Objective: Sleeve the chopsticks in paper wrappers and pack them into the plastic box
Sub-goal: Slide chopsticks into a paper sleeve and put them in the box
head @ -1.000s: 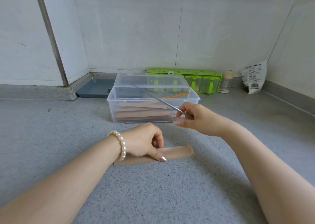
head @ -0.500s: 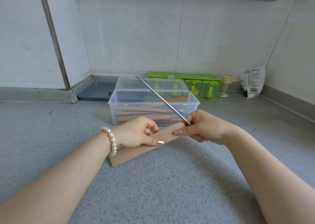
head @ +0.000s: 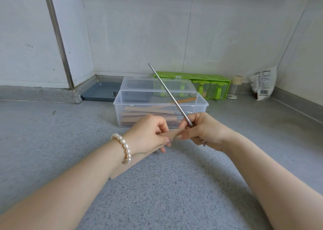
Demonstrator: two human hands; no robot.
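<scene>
At the far left, a grey tray (head: 101, 94) is lying in the corner against the wall, on the speckled grey table (head: 166, 191). Nearer the middle, the left hand (head: 148, 135), with a pearl bracelet (head: 123, 147) circling its wrist, is gripping a brown paper wrapper (head: 172, 135); its fingers (head: 161, 126) are curling around the wrapper's upper end, while the wrapper's lower end is showing beneath the forearm, lifted off the table at a slant. Just to the right, the right hand (head: 202, 131) is pinching a metal chopstick (head: 168, 92) near its lower end, with the tip meeting the wrapper's mouth and the shaft pointing up and to the left. Behind both hands, the clear plastic box (head: 202, 105) is standing open with its lid folded back, and several sleeved chopsticks (head: 146, 110) are lying inside. Farther right, a green rack (head: 209, 78) holding clear containers is sitting along the wall, then a small clear jar (head: 235, 88), then a white packet (head: 264, 82) printed with small text and a barcode; the writing is too small to read.
</scene>
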